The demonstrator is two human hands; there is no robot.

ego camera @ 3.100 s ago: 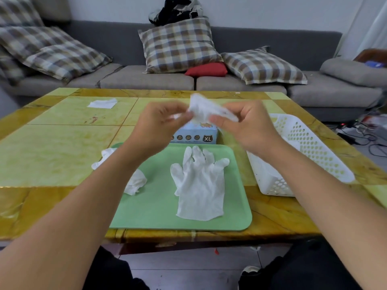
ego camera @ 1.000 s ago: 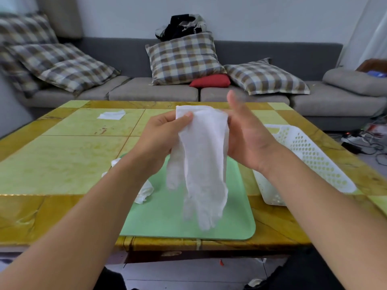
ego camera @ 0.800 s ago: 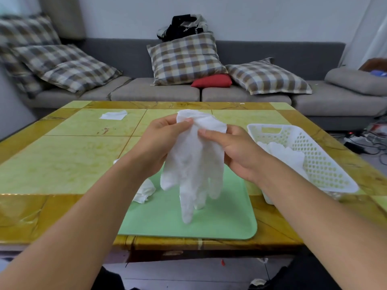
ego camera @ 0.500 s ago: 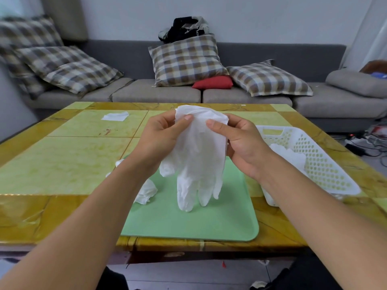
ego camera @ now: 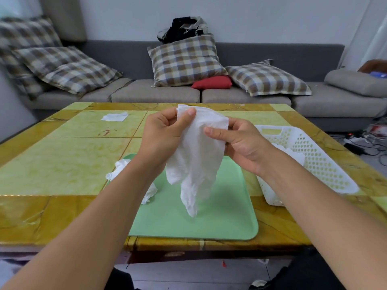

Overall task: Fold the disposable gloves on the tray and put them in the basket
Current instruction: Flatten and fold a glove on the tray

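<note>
A white disposable glove (ego camera: 196,162) hangs in the air above the green tray (ego camera: 226,218), cuff up and fingers drooping down. My left hand (ego camera: 165,135) pinches its cuff at the top left. My right hand (ego camera: 240,143) pinches the cuff's right side between thumb and fingers. A crumpled white glove (ego camera: 123,170) lies on the tray's left edge, partly hidden behind my left forearm. The white perforated basket (ego camera: 320,160) stands to the right of the tray with a folded glove (ego camera: 293,155) inside.
The tray and basket sit on a yellow-green tiled table (ego camera: 62,164). A white paper piece (ego camera: 114,117) lies far left on it. A grey sofa with plaid cushions (ego camera: 184,59) runs behind the table. Cables (ego camera: 368,141) lie on the floor at right.
Earlier I held a small folded glove, and one lay flat on the tray. Now that glove is lifted, and in the last half second it has bunched narrower between my hands.
</note>
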